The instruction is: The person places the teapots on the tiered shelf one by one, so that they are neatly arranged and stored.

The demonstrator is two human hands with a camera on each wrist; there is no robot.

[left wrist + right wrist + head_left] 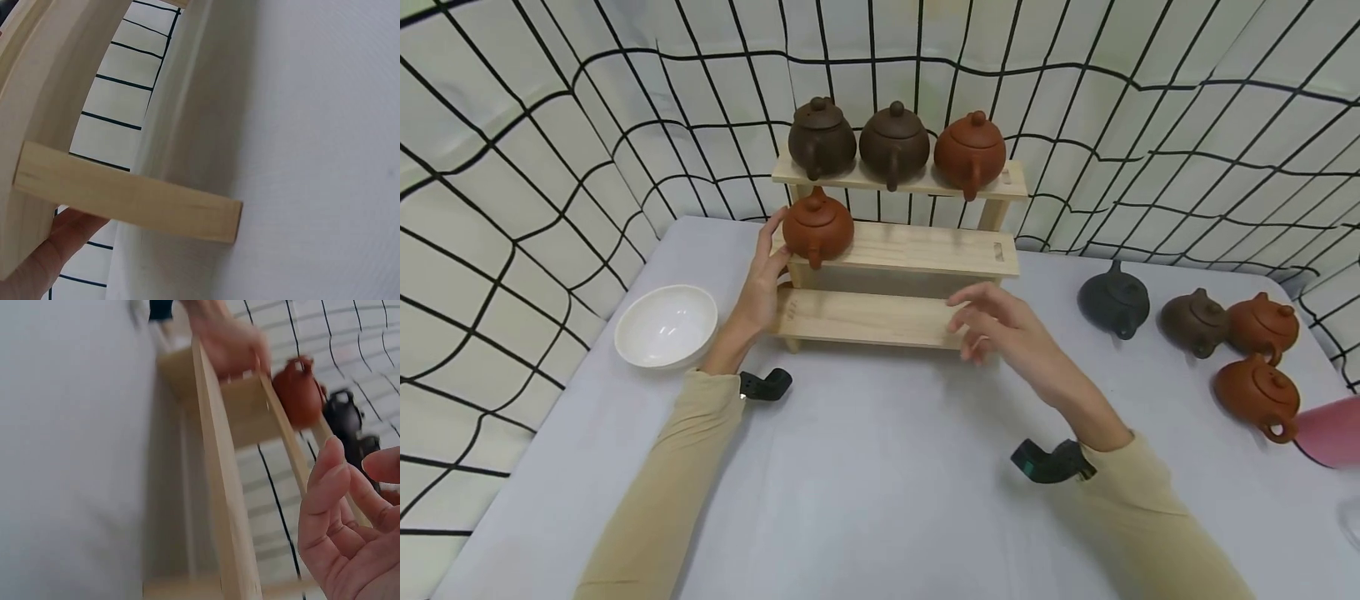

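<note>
On the left end of the stand's middle tier sits a reddish-brown clay teapot [817,227]. My left hand [763,279] is at that end, its fingers reaching up along the teapot's left side; the exact contact is hidden. The left wrist view shows its fingers [69,240] partly behind the wooden stand [125,190]. My right hand [1000,329] hovers by the right end of the lowest tier, fingers [322,506] loosely bent and holding nothing. Along the top tier stand two dark brown teapots [895,143] and a reddish one [970,152].
Right of the stand, a black teapot [1114,300], a brown teapot [1193,323] and two reddish teapots [1255,396] rest on the white table [880,483]. A pink object [1330,432] lies at the right edge. A white bowl [666,327] sits at left. Black wire mesh [917,60] rises behind.
</note>
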